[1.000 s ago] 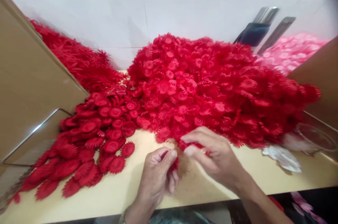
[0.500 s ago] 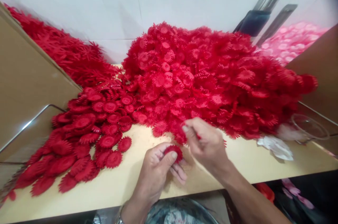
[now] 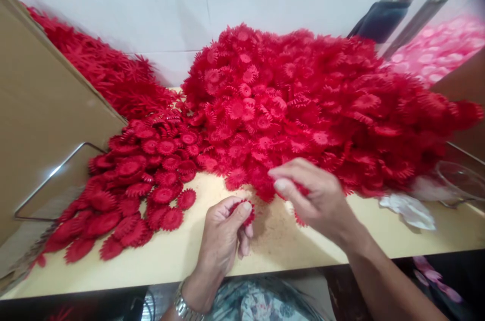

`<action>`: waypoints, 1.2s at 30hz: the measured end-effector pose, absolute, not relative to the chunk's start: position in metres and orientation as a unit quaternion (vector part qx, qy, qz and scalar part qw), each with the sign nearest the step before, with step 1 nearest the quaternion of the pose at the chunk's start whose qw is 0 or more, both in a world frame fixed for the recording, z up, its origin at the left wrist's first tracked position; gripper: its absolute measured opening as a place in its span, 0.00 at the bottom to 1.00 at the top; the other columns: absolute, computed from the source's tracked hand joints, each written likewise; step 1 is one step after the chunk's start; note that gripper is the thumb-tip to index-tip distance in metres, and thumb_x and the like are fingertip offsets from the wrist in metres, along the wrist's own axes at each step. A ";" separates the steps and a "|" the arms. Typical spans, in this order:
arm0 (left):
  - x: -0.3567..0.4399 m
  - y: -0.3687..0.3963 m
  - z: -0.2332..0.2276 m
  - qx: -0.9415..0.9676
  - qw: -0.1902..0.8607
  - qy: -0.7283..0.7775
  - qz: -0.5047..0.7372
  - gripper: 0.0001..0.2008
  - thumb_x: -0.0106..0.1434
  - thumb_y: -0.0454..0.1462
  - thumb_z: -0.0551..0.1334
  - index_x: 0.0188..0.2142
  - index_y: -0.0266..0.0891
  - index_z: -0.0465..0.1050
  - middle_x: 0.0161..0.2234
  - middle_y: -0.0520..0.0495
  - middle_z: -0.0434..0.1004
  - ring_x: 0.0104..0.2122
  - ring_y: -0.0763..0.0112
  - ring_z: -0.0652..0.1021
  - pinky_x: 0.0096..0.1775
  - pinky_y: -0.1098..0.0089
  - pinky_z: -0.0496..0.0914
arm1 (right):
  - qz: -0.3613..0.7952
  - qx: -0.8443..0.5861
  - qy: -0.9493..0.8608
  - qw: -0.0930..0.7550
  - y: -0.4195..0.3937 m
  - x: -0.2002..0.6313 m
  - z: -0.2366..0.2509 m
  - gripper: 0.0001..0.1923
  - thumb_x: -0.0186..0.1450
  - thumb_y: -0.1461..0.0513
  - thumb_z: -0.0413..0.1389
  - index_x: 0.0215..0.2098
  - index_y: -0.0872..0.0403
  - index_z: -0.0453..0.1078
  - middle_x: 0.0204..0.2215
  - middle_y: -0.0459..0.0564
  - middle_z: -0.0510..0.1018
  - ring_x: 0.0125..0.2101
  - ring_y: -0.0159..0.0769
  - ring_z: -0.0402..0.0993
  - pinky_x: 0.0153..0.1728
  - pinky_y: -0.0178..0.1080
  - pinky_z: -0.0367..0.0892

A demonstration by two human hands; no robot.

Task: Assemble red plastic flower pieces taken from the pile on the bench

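While a small red flower piece [image 3: 248, 211] is pinched between the thumb and fingers of the left hand [image 3: 223, 237], just above the front of the table [image 3: 182, 260], the right hand [image 3: 316, 195] is held at the near edge of the big red pile [image 3: 322, 114]. The left grip is closed on that piece, with the thumb pressed over its top. The right grip is curled in, thumb and forefinger brought together, and a bit of red is seen under the fingers; whether one piece is truly held there cannot be told. The two hands are kept near each other but apart. A flatter spread of stacked red discs [image 3: 140, 184] is laid to the left on the table, touching the big pile at the back. A cardboard wall [image 3: 45, 119] is stood at the far left, with more red pieces [image 3: 98, 68] heaped behind it. Pink pieces [image 3: 439, 51] are seen at the far right, and a crumpled white scrap [image 3: 409, 210] is lain near the table's right edge.
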State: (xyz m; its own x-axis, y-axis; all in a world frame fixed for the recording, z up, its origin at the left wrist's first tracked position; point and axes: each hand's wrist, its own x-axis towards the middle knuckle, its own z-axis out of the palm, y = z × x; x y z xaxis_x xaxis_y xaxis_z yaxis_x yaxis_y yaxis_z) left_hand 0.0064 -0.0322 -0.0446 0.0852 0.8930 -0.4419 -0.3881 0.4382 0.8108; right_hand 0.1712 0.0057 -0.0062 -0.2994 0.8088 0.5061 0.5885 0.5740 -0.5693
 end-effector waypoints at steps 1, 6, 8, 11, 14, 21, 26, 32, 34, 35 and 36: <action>0.007 -0.033 -0.045 0.259 0.690 0.495 0.460 0.17 0.50 0.47 0.65 0.22 0.36 0.65 0.10 0.56 0.66 0.05 0.82 0.62 0.08 0.83 0.52 | 0.203 -0.424 -0.798 0.377 -0.002 0.163 -0.008 0.05 0.63 0.63 0.53 0.35 0.54 0.70 0.28 0.48 0.74 0.30 0.32 0.70 0.31 0.34 0.66; 0.009 -0.036 -0.044 0.292 0.669 0.509 0.457 0.21 0.55 0.51 0.59 0.20 0.35 0.65 0.10 0.56 0.65 0.06 0.82 0.62 0.08 0.82 0.52 | 0.294 -0.402 -0.802 0.330 -0.014 0.143 -0.020 0.06 0.57 0.66 0.58 0.28 0.54 0.64 0.24 0.42 0.68 0.27 0.28 0.66 0.28 0.31 0.61; 0.008 -0.038 -0.044 0.310 0.669 0.502 0.451 0.22 0.56 0.53 0.57 0.22 0.35 0.65 0.13 0.54 0.68 0.07 0.81 0.64 0.09 0.82 0.54 | 0.270 -0.386 -0.820 0.326 -0.012 0.144 -0.026 0.04 0.60 0.68 0.55 0.29 0.54 0.64 0.24 0.43 0.67 0.27 0.29 0.64 0.28 0.31 0.60; 0.006 -0.041 -0.044 0.341 0.688 0.472 0.433 0.19 0.56 0.51 0.58 0.27 0.35 0.66 0.19 0.51 0.72 0.11 0.78 0.69 0.12 0.79 0.61 | 0.211 -0.386 -0.837 0.326 -0.010 0.146 -0.033 0.07 0.64 0.68 0.49 0.29 0.55 0.64 0.23 0.45 0.67 0.26 0.31 0.63 0.28 0.33 0.59; 0.008 -0.041 -0.043 0.350 0.697 0.456 0.429 0.13 0.56 0.44 0.61 0.32 0.35 0.67 0.20 0.51 0.73 0.15 0.75 0.72 0.18 0.75 0.69 | 0.150 -0.420 -0.821 0.356 -0.010 0.143 -0.037 0.10 0.65 0.67 0.46 0.27 0.55 0.64 0.21 0.46 0.67 0.24 0.31 0.62 0.27 0.34 0.59; 0.011 -0.041 -0.036 0.298 0.707 0.470 0.436 0.08 0.55 0.37 0.61 0.25 0.35 0.65 0.17 0.51 0.72 0.11 0.77 0.69 0.12 0.78 0.63 | -0.131 -0.504 -0.748 0.412 0.032 0.167 -0.013 0.11 0.66 0.66 0.44 0.28 0.55 0.65 0.22 0.50 0.69 0.25 0.34 0.65 0.28 0.36 0.62; 0.004 -0.040 -0.035 0.250 0.729 0.437 0.463 0.07 0.55 0.37 0.60 0.32 0.36 0.67 0.20 0.51 0.73 0.11 0.77 0.69 0.12 0.78 0.63 | -0.206 -0.569 -0.732 0.314 0.068 0.209 0.001 0.09 0.63 0.65 0.48 0.36 0.55 0.70 0.34 0.55 0.74 0.37 0.43 0.69 0.39 0.45 0.65; 0.001 -0.035 -0.042 0.246 0.707 0.466 0.472 0.14 0.52 0.43 0.65 0.23 0.36 0.63 0.13 0.56 0.67 0.07 0.83 0.63 0.09 0.83 0.53 | -0.087 -0.455 -0.792 0.399 0.029 0.191 -0.002 0.10 0.63 0.66 0.50 0.41 0.53 0.70 0.36 0.53 0.75 0.39 0.40 0.71 0.40 0.43 0.68; 0.002 -0.034 -0.043 0.253 0.695 0.486 0.465 0.16 0.50 0.45 0.66 0.22 0.37 0.63 0.11 0.57 0.65 0.06 0.85 0.60 0.09 0.83 0.52 | 0.008 -0.431 -0.804 0.411 0.011 0.176 -0.003 0.09 0.63 0.67 0.50 0.40 0.54 0.70 0.35 0.52 0.75 0.37 0.37 0.71 0.38 0.39 0.68; 0.002 -0.033 -0.042 0.257 0.689 0.498 0.460 0.17 0.49 0.46 0.66 0.22 0.37 0.63 0.10 0.58 0.64 0.06 0.85 0.59 0.09 0.84 0.51 | 0.063 -0.420 -0.805 0.413 0.004 0.169 -0.004 0.09 0.64 0.67 0.50 0.39 0.55 0.70 0.33 0.51 0.75 0.35 0.35 0.71 0.36 0.37 0.68; 0.002 -0.033 -0.042 0.263 0.683 0.508 0.455 0.18 0.48 0.48 0.66 0.22 0.37 0.63 0.10 0.58 0.63 0.06 0.85 0.58 0.09 0.84 0.51 | 0.116 -0.411 -0.805 0.412 -0.002 0.162 -0.005 0.08 0.64 0.66 0.50 0.37 0.55 0.70 0.30 0.50 0.75 0.33 0.33 0.70 0.33 0.35 0.68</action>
State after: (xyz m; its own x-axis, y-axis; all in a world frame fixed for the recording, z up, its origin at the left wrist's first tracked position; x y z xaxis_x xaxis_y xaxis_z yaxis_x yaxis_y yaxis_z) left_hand 0.0020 -0.0330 -0.0418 0.0697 0.8880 -0.4545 -0.3544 0.4480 0.8208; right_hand 0.1620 -0.0016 -0.0046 -0.3231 0.7568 0.5682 0.5651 0.6359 -0.5257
